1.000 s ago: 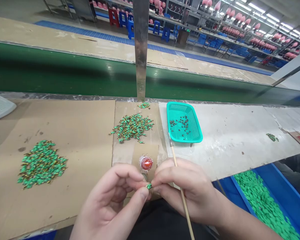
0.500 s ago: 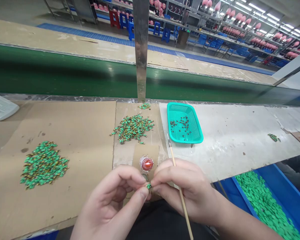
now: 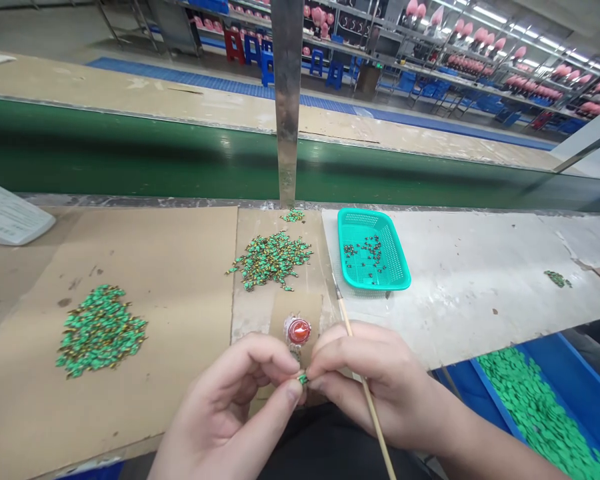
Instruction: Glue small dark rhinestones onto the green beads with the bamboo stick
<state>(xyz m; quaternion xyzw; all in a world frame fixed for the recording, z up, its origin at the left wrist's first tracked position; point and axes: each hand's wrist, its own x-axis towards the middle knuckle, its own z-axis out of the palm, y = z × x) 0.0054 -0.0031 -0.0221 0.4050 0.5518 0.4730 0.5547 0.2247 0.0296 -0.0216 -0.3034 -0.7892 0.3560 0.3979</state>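
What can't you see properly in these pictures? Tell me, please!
All in the head view:
Green piece: left hand and right hand hide most of it.
Stick: the bottom edge cuts off its lower end.
Blue bin: the right and bottom edges cut it off.
Red round thing: too small to tell what it is.
Dark bits in the basket: too small to make out.

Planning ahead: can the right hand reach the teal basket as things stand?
Likely yes: nothing blocks the teal basket, though the right hand is pinching a green piece and holding a wooden stick.

You grip a small green-and-gold bead (image 3: 303, 379); just beyond it shines a round glossy red disc (image 3: 299, 331).
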